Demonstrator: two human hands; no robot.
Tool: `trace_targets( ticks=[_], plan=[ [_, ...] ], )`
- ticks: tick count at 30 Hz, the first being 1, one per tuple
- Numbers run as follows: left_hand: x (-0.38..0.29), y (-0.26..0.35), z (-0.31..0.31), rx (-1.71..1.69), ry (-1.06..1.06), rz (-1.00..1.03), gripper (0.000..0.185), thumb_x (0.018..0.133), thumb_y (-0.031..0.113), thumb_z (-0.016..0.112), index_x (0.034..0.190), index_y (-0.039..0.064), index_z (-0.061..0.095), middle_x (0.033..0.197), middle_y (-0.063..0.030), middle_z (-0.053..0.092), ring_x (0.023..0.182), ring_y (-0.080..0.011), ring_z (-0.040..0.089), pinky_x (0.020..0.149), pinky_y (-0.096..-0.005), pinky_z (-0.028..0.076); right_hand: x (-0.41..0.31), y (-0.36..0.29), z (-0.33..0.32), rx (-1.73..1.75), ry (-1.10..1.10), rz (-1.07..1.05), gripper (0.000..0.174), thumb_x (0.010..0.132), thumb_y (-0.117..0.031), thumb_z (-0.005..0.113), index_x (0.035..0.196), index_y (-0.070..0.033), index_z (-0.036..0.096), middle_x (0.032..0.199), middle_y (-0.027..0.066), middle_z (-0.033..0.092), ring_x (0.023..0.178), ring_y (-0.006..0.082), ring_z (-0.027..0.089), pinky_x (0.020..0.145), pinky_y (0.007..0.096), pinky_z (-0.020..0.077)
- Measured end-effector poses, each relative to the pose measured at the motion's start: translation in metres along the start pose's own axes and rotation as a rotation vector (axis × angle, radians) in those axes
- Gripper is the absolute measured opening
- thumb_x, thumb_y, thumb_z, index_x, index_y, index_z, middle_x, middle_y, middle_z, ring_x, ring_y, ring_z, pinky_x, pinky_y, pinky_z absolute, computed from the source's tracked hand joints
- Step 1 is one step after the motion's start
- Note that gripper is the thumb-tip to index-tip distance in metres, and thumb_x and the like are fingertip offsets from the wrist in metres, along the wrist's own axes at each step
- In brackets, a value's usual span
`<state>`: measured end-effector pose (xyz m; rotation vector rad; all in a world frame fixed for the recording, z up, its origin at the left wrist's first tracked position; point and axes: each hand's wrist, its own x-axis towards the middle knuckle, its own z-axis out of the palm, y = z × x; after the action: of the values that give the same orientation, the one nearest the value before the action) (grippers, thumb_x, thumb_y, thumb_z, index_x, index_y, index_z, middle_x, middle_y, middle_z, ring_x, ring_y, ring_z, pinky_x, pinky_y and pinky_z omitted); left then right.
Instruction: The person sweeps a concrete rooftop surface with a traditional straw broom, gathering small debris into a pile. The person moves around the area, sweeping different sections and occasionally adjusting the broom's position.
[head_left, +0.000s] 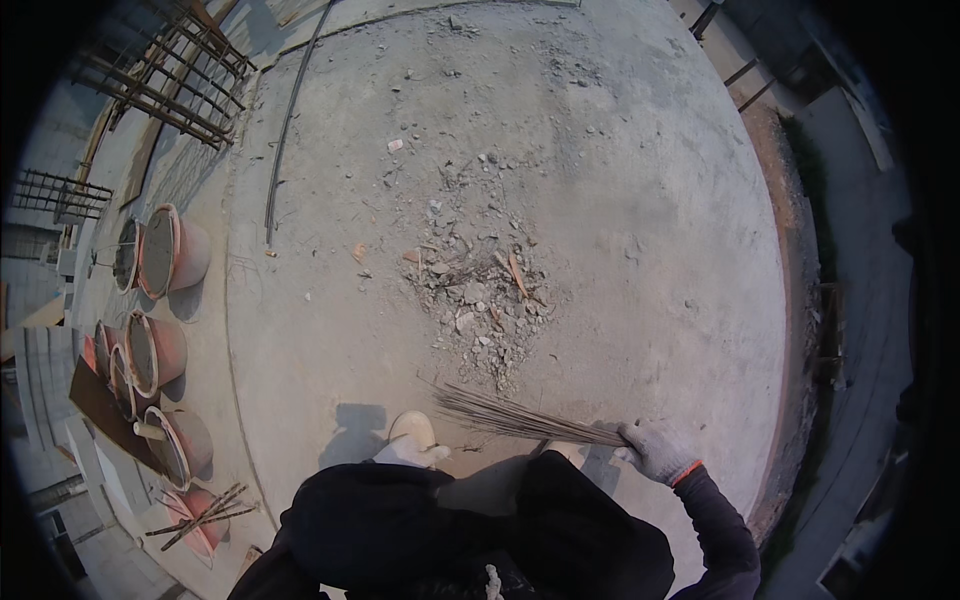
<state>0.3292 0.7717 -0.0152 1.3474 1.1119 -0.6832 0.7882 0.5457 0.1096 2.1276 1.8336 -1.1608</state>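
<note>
My right hand, in a pale knitted glove with an orange cuff, grips the bound end of a twig broom. Its thin bristles fan out to the left, low over the concrete floor. Just beyond their tips lies a heap of rubble made of broken mortar, stone chips, dust and a few wood splinters. My left hand, also in a pale glove, is at my left knee in front of my shoe. Its thumb stands apart and nothing shows in it; my dark trouser leg hides part of it.
Several reddish buckets filled with grey material line the left side. Rebar cages rise at the upper left, and a long steel bar lies nearby. Short rods rest across a lower-left bucket. The slab's edge runs down the right.
</note>
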Motion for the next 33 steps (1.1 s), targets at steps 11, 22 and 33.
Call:
trace_targets(
  ticks=[11, 22, 33],
  plan=[
    [-0.142, 0.005, -0.055, -0.552, 0.385, -0.075, 0.040, 0.107, 0.038, 0.064, 0.113, 0.000, 0.075, 0.091, -0.0070, 0.076, 0.084, -0.0165, 0.070, 0.077, -0.0317, 0.054, 0.199, 0.080, -0.129, -0.181, 0.322, -0.010, 0.047, 0.093, -0.061, 0.069, 0.104, -0.016, 0.074, 0.090, 0.0096, 0.075, 0.088, 0.0347, 0.073, 0.074, 0.0480, 0.0551],
    [-0.348, 0.125, -0.133, -0.275, 0.965, 0.201, 0.030, 0.101, 0.017, 0.070, 0.124, -0.002, 0.067, 0.096, -0.0088, 0.073, 0.083, -0.0131, 0.068, 0.077, -0.0312, 0.057, 0.105, 0.031, -0.187, -0.090, 0.158, 0.206, 0.062, 0.097, -0.067, 0.063, 0.087, -0.007, 0.066, 0.068, 0.0158, 0.061, 0.064, 0.0373, 0.064, 0.063, 0.0478, 0.0490],
    [-0.274, 0.186, -0.101, 0.758, 0.617, 0.125, 0.051, 0.090, 0.048, 0.078, 0.116, 0.005, 0.071, 0.095, -0.0179, 0.075, 0.084, -0.0386, 0.075, 0.073, -0.0472, 0.060, 0.082, -0.019, -0.047, 0.134, -0.212, -0.166, 0.066, 0.098, -0.076, 0.051, 0.121, -0.018, 0.072, 0.101, 0.0109, 0.077, 0.095, 0.0350, 0.075, 0.075, 0.0500, 0.0573]
  ],
)
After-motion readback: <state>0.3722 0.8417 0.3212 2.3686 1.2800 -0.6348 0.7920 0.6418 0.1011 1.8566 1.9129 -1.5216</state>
